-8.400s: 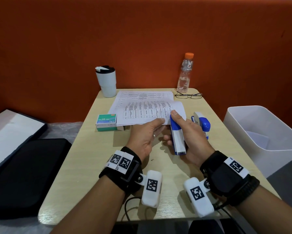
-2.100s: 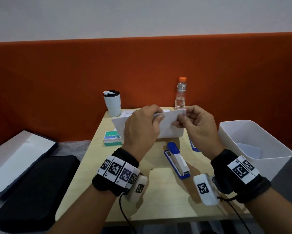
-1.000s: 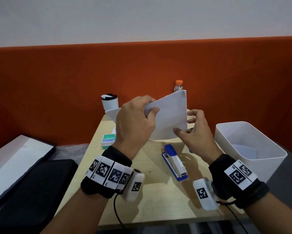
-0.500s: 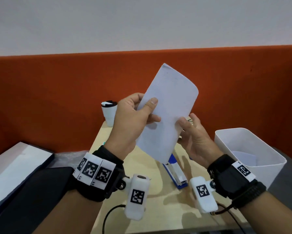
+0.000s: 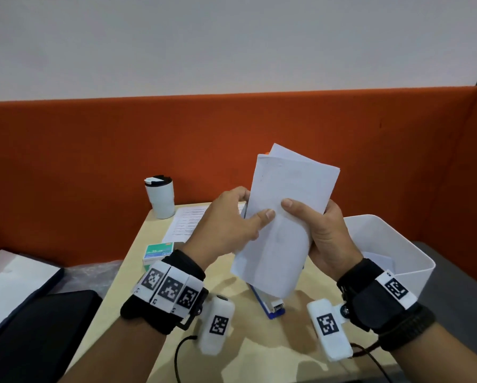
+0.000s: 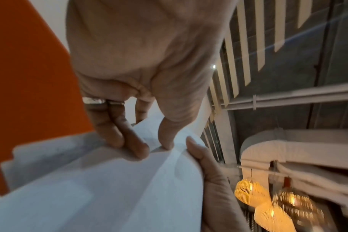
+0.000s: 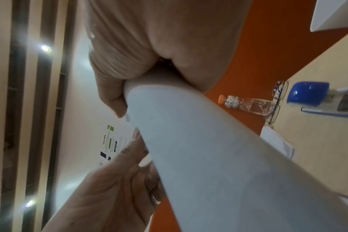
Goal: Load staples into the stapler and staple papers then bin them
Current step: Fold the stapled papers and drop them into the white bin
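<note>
Folded white papers (image 5: 287, 205) are held upright above the table by both hands. My left hand (image 5: 231, 222) pinches their left edge, thumb on the front and fingers behind. My right hand (image 5: 322, 233) wraps round the right edge with its thumb across the front. In the left wrist view the left fingers (image 6: 125, 138) press on the papers (image 6: 101, 185). The right wrist view shows the papers (image 7: 218, 157) curled in my right palm. A blue and white stapler (image 5: 271, 306) lies on the table (image 5: 259, 352) below the papers, mostly hidden by them. A green staple box (image 5: 160, 251) sits to the left.
A white bin (image 5: 383, 250) stands right of the table. A white tumbler (image 5: 160, 199) and printed sheets (image 5: 187, 222) lie at the back. A bottle (image 7: 240, 102), glasses (image 7: 276, 102) and a second blue stapler (image 7: 318, 98) appear in the right wrist view. A black case (image 5: 33, 327) lies left.
The papers have been folded narrower and now sit more upright. My right hand has closed round their right edge, and my left thumb has slid across the front.
</note>
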Motion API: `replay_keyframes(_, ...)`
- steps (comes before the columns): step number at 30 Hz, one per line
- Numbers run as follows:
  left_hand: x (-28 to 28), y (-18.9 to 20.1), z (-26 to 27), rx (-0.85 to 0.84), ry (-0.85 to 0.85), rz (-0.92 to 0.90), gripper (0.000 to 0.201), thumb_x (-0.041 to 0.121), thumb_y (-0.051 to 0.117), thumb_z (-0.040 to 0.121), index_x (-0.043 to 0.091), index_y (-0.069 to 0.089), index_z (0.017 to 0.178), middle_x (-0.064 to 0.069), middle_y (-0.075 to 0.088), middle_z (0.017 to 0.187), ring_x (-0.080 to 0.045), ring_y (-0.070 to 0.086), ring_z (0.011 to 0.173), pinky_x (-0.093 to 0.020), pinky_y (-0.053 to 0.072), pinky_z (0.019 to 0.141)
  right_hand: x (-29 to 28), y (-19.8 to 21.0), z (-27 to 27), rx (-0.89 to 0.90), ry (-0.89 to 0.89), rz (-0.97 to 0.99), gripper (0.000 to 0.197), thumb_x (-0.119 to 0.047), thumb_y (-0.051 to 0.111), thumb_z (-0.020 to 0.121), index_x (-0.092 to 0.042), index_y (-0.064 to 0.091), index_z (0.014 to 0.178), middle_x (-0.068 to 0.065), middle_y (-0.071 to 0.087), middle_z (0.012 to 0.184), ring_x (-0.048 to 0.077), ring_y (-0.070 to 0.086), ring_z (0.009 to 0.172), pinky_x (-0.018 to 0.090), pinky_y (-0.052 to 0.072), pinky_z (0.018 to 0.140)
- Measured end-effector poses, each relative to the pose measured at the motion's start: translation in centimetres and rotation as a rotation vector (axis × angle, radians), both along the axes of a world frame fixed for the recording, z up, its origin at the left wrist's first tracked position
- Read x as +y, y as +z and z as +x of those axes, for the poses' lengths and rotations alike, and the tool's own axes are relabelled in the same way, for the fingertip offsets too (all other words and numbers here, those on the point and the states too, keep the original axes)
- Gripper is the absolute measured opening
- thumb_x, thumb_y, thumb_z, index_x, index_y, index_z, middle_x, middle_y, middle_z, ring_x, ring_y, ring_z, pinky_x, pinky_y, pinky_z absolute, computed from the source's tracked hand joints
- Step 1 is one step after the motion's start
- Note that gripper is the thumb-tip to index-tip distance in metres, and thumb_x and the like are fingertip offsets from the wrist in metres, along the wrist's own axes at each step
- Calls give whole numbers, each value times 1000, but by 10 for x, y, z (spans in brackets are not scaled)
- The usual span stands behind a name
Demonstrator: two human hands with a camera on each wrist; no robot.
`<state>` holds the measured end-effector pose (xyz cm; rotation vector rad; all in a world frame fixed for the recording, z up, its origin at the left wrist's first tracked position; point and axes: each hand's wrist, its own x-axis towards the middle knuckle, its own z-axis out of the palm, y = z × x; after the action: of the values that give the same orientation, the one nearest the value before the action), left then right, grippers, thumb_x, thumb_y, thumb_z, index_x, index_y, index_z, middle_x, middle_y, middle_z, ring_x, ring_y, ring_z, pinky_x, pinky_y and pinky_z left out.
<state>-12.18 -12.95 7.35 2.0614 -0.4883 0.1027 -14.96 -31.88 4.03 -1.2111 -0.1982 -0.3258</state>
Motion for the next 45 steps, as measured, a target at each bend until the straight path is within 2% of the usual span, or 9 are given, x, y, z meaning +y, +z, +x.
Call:
replay_keyframes(6, -25, 14, 3, 2, -72, -64, 27, 29, 79, 92, 11, 64, 103, -5, 76, 102, -20, 75, 60, -46, 65, 69, -32, 14, -6, -85, -125, -142, 40, -17, 79, 91, -4, 68, 127, 13, 77, 123, 39, 74, 113, 56, 62, 94)
replay_keyframes(9, -43, 27, 9, -76, -89, -21, 20, 28, 81, 90, 19, 64, 95, 1, 78, 93, -21, 76, 60, -46, 65, 67, -65, 37, -15, -127, -219, -338, 44, -16, 84, 88, -10, 69, 129, 4, 79, 121, 26, 78, 108, 42, 64, 81)
replay_keyframes(11, -60, 38, 12, -90, -116, 9, 24, 30, 81, 90, 16, 64, 97, -1, 78, 92, -22, 77, 62, -49, 65, 68, -90, 53, -22, -98, -253, -433, 46, -19, 88, 85, -12, 71, 127, 3, 81, 116, 25, 80, 102, 44, 66, 76)
replay_keyframes(17, -133, 50, 26, -76, -216, 48, 26, 27, 76, 94, 10, 61, 106, -6, 78, 95, -22, 78, 66, -49, 66, 68, -153, 67, -36, -68, -496, -490, 56, -28, 92, 80, -9, 62, 123, 4, 75, 105, 14, 77, 82, 28, 58, 51)
replay_keyframes(23, -201, 29, 37, -97, -218, 121, 24, 27, 73, 96, 17, 56, 110, -2, 72, 103, -14, 78, 68, -42, 65, 72, -206, 45, -38, -42, -730, -599, 44, -26, 88, 86, -8, 62, 116, 4, 71, 103, 16, 76, 83, 37, 64, 52)
replay_keyframes(28, -238, 1, 42, -163, -211, 447, 64, 40, 76, 91, 16, 46, 142, -4, 56, 135, -23, 63, 114, -35, 53, 89, -248, 12, -31, -9, -913, -778, 39, -33, 86, 83, -18, 62, 110, 3, 70, 109, 25, 74, 94, 44, 67, 65)
replay_keyframes(36, -262, -45, 56, -131, -380, 816, 26, 25, 66, 96, 12, 68, 118, -7, 67, 124, -28, 64, 108, -36, 56, 88, -266, -40, -14, 112, -893, -1000, 37, -28, 86, 85, -21, 62, 112, -4, 67, 106, 18, 68, 92, 33, 62, 73)
replay_keyframes(40, -264, -56, 64, -121, -401, 909, 9, 23, 62, 93, 16, 57, 95, -16, 70, 118, -30, 68, 100, -34, 55, 78, -257, -67, 1, 179, -858, -1137, 39, -31, 85, 87, -24, 60, 115, -3, 68, 108, 17, 66, 88, 27, 59, 68)
replay_keyframes(45, -267, -72, 60, -108, -487, 1090, 35, 24, 57, 99, 10, 68, 130, -8, 67, 129, -28, 63, 118, -38, 55, 97, -247, -95, 16, 315, -820, -1267, 36, -40, 79, 82, -31, 58, 111, 2, 76, 102, 30, 73, 87, 44, 64, 71)
